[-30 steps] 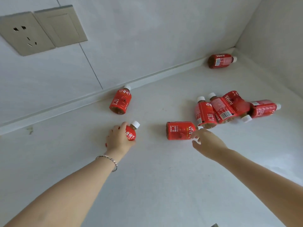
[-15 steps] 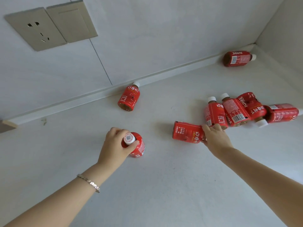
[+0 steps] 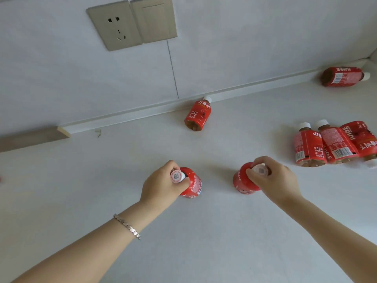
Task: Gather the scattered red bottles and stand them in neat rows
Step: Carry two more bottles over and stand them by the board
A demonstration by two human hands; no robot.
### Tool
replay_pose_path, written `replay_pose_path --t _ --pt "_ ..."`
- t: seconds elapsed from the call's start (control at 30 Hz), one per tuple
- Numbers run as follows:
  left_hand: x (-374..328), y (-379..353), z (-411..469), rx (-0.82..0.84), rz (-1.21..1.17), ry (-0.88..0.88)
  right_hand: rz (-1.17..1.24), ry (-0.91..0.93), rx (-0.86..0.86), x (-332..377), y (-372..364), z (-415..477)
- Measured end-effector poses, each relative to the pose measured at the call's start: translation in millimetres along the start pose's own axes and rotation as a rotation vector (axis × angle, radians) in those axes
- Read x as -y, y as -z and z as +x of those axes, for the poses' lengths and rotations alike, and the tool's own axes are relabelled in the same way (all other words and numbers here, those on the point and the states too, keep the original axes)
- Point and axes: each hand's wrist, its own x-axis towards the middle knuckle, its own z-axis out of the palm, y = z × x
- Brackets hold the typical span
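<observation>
We see both hands closed on upright red bottles near the middle of the white desk: the left hand [image 3: 163, 185] grips the neck of the left bottle [image 3: 191, 185], fingers around its white cap, and the right hand [image 3: 273, 180] grips the top of the right bottle [image 3: 243, 181], the two standing apart. One bottle [image 3: 197, 115] lies with its cap against the desk's back edge below the wall socket [image 3: 115, 25]. Another [image 3: 342, 77] lies in the far right corner. A cluster of lying bottles [image 3: 334, 145] sits touching one another at the right edge.
</observation>
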Motion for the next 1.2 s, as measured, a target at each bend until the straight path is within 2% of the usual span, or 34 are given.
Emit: replay_pose_path --t 0.2,0.3,0.43,0.67,0.87,1.0,1.2 --pt "85.2 69.8 -40.7 -0.024 -0.114 0.169 -0.184 0.267 0.290 109.5 -60.4 -49.0" --pt "146.6 113.3 -63.7 -0.085 -0.144 0.246 -0.227 0.391 0.384 171.6 -109.7 -72.3" --pt "246.3 180.3 -91.1 -0.173 -0.175 0.342 -0.265 0.468 0.470 257.6 -188.8 -101.4" --pt "417.9 300.8 -119.5 -0.326 -0.100 0.512 -0.316 0.478 0.522 394.6 -323.1 -156.8" --pt "531.0 382.1 -114.3 -0.484 -0.078 0.662 -0.281 0.468 0.534 487.0 -420.6 -190.5" --pt "573.6 408.3 -109.3 -0.570 -0.143 0.725 -0.235 0.512 0.502 538.0 -480.2 -204.6" --pt "589.5 404.4 -113.2 -0.530 -0.198 0.621 -0.267 0.546 0.534 571.5 -532.8 -213.3"
